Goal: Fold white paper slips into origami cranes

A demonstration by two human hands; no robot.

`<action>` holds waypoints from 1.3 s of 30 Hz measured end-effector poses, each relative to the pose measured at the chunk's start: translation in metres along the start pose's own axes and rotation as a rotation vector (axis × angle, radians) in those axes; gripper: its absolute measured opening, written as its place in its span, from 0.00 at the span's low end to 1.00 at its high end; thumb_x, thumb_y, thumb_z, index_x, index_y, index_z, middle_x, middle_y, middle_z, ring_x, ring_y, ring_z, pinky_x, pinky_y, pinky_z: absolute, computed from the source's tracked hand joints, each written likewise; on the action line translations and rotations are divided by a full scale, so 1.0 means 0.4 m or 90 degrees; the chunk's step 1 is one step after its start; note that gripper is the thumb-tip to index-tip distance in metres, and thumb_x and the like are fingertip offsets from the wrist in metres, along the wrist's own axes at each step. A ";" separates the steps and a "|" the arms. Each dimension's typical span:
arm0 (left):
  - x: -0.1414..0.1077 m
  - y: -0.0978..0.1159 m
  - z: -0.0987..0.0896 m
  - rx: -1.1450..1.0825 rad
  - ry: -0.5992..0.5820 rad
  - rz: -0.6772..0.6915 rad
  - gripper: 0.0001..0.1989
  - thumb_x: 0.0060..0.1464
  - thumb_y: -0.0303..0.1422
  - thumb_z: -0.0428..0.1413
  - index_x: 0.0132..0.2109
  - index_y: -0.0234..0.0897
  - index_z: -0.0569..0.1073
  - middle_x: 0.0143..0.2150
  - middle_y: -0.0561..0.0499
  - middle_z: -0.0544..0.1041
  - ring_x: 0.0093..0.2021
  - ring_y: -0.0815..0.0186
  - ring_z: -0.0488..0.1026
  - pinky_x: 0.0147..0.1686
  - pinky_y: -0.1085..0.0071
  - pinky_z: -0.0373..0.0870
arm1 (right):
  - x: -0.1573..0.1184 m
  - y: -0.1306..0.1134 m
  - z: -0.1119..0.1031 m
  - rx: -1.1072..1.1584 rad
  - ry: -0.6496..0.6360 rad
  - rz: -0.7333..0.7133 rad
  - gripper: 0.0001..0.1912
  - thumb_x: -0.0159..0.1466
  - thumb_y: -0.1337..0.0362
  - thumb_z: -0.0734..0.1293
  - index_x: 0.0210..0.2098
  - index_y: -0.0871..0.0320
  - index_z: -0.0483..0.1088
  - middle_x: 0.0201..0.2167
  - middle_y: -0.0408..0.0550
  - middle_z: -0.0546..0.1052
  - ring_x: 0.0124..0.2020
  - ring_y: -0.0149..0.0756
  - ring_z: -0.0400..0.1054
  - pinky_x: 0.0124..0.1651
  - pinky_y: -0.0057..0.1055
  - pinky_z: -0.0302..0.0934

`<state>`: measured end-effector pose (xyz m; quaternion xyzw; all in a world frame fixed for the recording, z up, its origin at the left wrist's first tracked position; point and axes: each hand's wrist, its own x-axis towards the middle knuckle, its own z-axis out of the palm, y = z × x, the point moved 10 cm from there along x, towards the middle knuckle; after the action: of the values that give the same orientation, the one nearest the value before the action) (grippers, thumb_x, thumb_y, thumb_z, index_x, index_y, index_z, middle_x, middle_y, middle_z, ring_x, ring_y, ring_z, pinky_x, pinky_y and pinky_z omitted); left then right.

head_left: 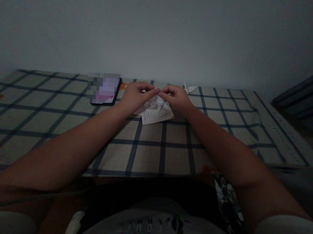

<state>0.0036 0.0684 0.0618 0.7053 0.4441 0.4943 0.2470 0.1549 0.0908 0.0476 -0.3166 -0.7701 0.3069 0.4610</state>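
Fingertips of my left hand (136, 96) and my right hand (176, 95) meet over the table, pinching a small piece of folded white paper (157, 102) between them. Creases run across this piece, and its upper edge is partly hidden by the fingers. Just below and behind my hands lies a flat sheet of paper with printed lines (156, 117); I cannot tell whether it joins the folded piece. Beyond my right hand rests a small folded paper shape with pointed ends (190, 88), apart from the fingers.
A phone (106, 91) with a lit, partly pixelated screen lies left of my left hand. The table wears a checked tablecloth (149, 155) with dark lines. A plain wall (161, 32) stands behind it. Dark folded material (303, 101) is at the far right.
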 end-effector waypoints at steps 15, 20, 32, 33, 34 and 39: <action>0.003 -0.003 -0.015 0.002 0.025 -0.017 0.11 0.54 0.42 0.63 0.32 0.38 0.81 0.35 0.49 0.84 0.39 0.61 0.78 0.43 0.67 0.73 | -0.007 -0.003 0.012 0.004 -0.021 0.035 0.19 0.61 0.47 0.73 0.34 0.59 0.78 0.33 0.47 0.81 0.35 0.34 0.70 0.41 0.32 0.64; 0.007 -0.011 -0.020 -0.020 0.043 -0.045 0.11 0.55 0.41 0.62 0.34 0.38 0.80 0.36 0.49 0.83 0.42 0.61 0.78 0.45 0.68 0.73 | -0.006 0.000 0.021 0.002 -0.044 0.027 0.16 0.60 0.51 0.74 0.36 0.58 0.79 0.35 0.48 0.81 0.38 0.36 0.71 0.43 0.33 0.65; -0.007 -0.064 0.033 -0.142 -0.048 -0.153 0.15 0.49 0.45 0.66 0.35 0.36 0.82 0.31 0.49 0.80 0.32 0.64 0.75 0.35 0.69 0.72 | 0.003 0.006 -0.022 -0.001 0.031 0.007 0.19 0.61 0.47 0.74 0.31 0.58 0.75 0.32 0.45 0.77 0.35 0.33 0.67 0.43 0.33 0.64; -0.006 -0.064 0.026 -0.137 -0.032 -0.152 0.16 0.49 0.45 0.66 0.35 0.36 0.82 0.31 0.49 0.80 0.33 0.63 0.75 0.36 0.68 0.73 | 0.003 0.013 -0.017 0.010 0.025 0.018 0.19 0.60 0.47 0.74 0.33 0.58 0.75 0.33 0.45 0.77 0.35 0.33 0.67 0.43 0.33 0.64; -0.005 -0.063 0.021 -0.137 -0.016 -0.151 0.16 0.49 0.46 0.66 0.35 0.36 0.82 0.32 0.49 0.81 0.34 0.63 0.76 0.37 0.67 0.74 | 0.003 0.020 -0.013 0.024 0.021 0.029 0.19 0.60 0.46 0.74 0.35 0.57 0.76 0.33 0.45 0.77 0.35 0.33 0.67 0.42 0.32 0.64; -0.001 -0.068 0.017 -0.169 0.009 -0.159 0.16 0.49 0.46 0.66 0.34 0.36 0.81 0.33 0.49 0.82 0.36 0.62 0.78 0.41 0.65 0.77 | 0.004 0.038 -0.010 0.064 0.019 0.045 0.20 0.60 0.46 0.75 0.37 0.57 0.77 0.33 0.44 0.77 0.35 0.33 0.67 0.42 0.32 0.64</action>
<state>-0.0008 0.0819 0.0375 0.6023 0.4606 0.5191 0.3945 0.1609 0.1018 0.0383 -0.3249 -0.7349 0.3564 0.4768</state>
